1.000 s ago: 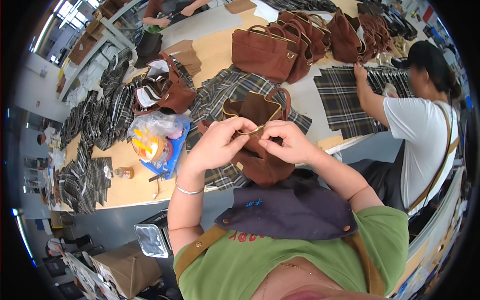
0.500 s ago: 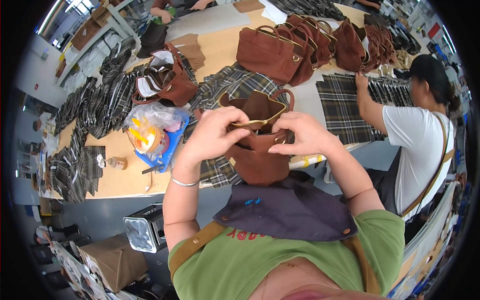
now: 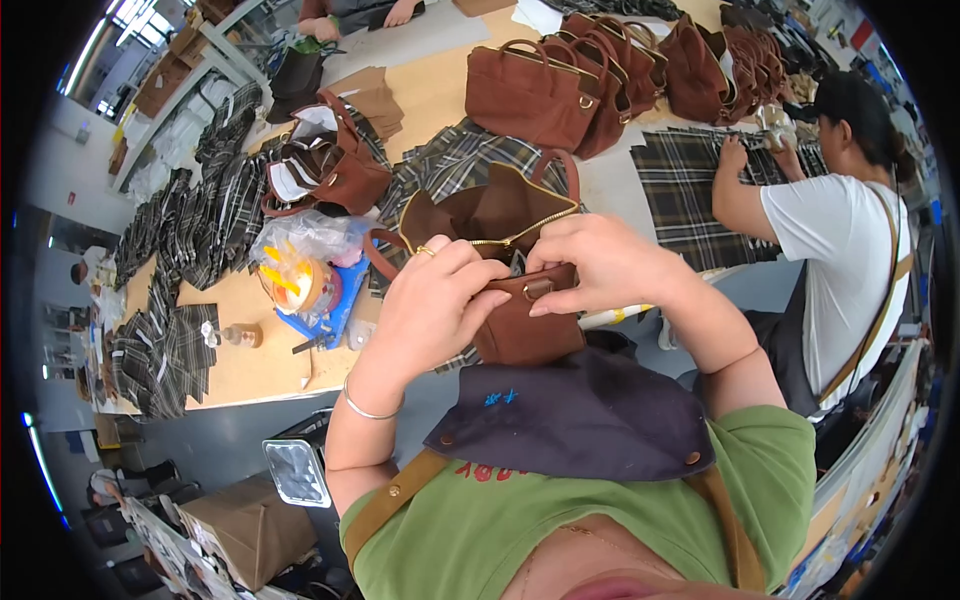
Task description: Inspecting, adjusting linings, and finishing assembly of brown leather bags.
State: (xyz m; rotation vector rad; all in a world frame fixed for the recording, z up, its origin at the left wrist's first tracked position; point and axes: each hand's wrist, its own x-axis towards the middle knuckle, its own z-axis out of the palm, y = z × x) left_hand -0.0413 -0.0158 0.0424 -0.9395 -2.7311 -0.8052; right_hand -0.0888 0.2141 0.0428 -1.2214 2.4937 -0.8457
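Together, the left hand (image 3: 432,305) and right hand (image 3: 603,262) pinch the near rim of a brown zip-top handbag (image 3: 525,335), open-mouthed at the front edge of the worktable (image 3: 255,380). Leftward, a tub (image 3: 318,288) stands on a blue tray (image 3: 349,292). Beyond the handbag lies plaid fabric (image 3: 468,150); farther back, more brown handbags (image 3: 528,100) stand grouped.

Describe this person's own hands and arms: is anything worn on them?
The left hand wears a gold-coloured ring, with a thin silver-coloured bangle at the wrist. The right hand shows no ring or bangle. Both are ungloved. Short green sleeves leave the forearms uncovered.
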